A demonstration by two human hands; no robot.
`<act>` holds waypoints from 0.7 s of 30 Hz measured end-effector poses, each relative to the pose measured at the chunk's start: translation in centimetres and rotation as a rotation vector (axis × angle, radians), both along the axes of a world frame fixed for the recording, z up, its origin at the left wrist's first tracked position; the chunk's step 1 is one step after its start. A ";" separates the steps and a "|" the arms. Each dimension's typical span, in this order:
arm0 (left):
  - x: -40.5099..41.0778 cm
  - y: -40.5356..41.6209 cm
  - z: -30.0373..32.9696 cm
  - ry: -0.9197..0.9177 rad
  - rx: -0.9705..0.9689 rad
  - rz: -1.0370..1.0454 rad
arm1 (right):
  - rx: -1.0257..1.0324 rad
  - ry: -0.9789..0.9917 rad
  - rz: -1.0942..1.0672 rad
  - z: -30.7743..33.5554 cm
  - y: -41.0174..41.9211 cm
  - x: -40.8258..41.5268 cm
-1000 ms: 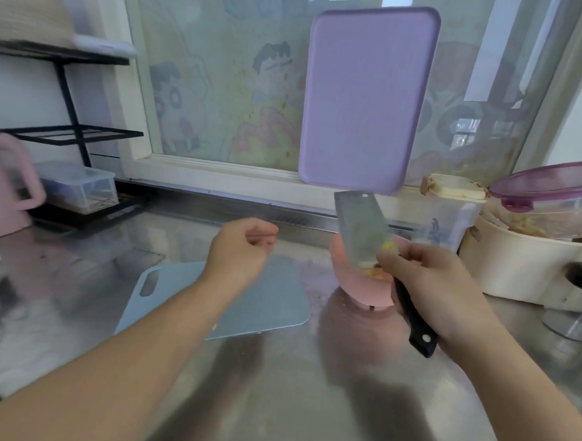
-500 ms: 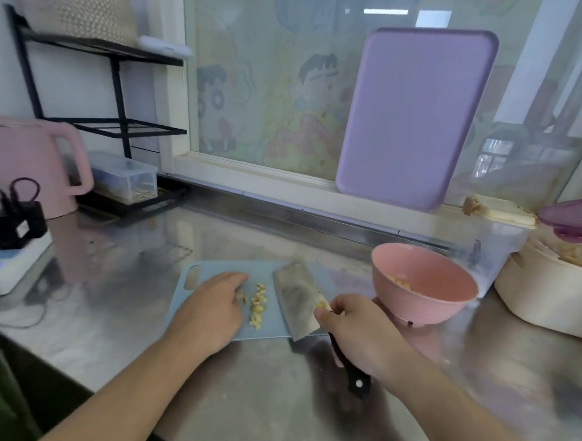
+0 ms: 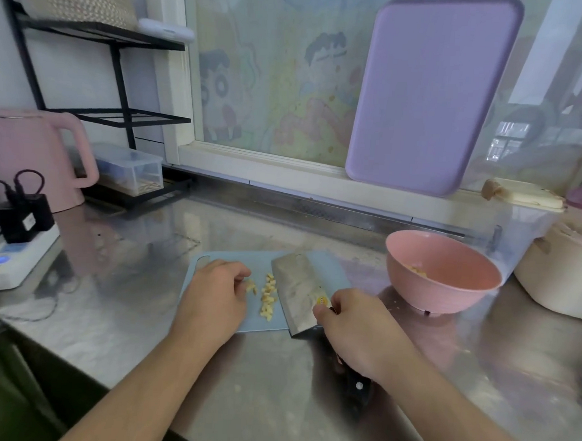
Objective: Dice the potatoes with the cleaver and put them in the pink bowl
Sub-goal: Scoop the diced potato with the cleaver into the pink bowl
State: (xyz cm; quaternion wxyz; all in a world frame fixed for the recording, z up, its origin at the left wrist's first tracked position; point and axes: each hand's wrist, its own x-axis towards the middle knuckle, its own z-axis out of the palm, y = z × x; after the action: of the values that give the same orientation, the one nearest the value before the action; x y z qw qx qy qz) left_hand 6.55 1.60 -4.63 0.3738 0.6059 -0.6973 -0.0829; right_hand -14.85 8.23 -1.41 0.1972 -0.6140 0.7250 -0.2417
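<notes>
A row of small potato dice (image 3: 268, 297) lies on the light blue cutting board (image 3: 327, 267) in the middle of the steel counter. My right hand (image 3: 358, 331) grips the black handle of the cleaver (image 3: 299, 288), whose blade lies tilted on the board just right of the dice. My left hand (image 3: 216, 295) rests on the board left of the dice, its curled fingertips touching a few pieces. The pink bowl (image 3: 445, 290) stands to the right of the board with some dice inside.
A purple board (image 3: 429, 93) leans against the window. A cream pot (image 3: 558, 279) and a clear container (image 3: 520, 228) stand at the right. At the left are a pink kettle (image 3: 31, 158), a black rack (image 3: 115, 115), a clear box (image 3: 129, 170) and a white power strip (image 3: 14, 260).
The cleaver came down from above the pink bowl to the blue board beside the dice. My left hand dropped from the air onto the board and now touches the dice.
</notes>
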 end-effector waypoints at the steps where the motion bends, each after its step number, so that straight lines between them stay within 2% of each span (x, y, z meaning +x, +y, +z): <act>1: 0.0 0.1 0.0 0.000 -0.010 -0.022 | 0.001 0.009 0.009 -0.1 0.0 0.1; 5: -0.4 0.3 0.3 0.051 -0.034 -0.069 | 0.002 0.064 0.039 -0.3 0.3 0.4; 9: 0.5 0.0 0.0 0.123 -0.045 0.084 | -0.008 0.059 0.028 -0.4 0.4 0.3; 12: 0.8 0.1 0.0 0.088 0.016 0.157 | -0.015 0.051 0.022 -0.5 0.4 0.2; 21: 0.1 0.4 0.3 0.035 0.019 0.051 | -0.045 0.101 0.020 -0.6 0.5 0.6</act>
State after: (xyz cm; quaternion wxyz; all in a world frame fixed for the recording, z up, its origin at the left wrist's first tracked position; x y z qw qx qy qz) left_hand 6.70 2.01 -4.33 0.3823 0.6253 -0.6743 -0.0905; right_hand -14.23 8.72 -1.99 0.1492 -0.6369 0.7223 -0.2246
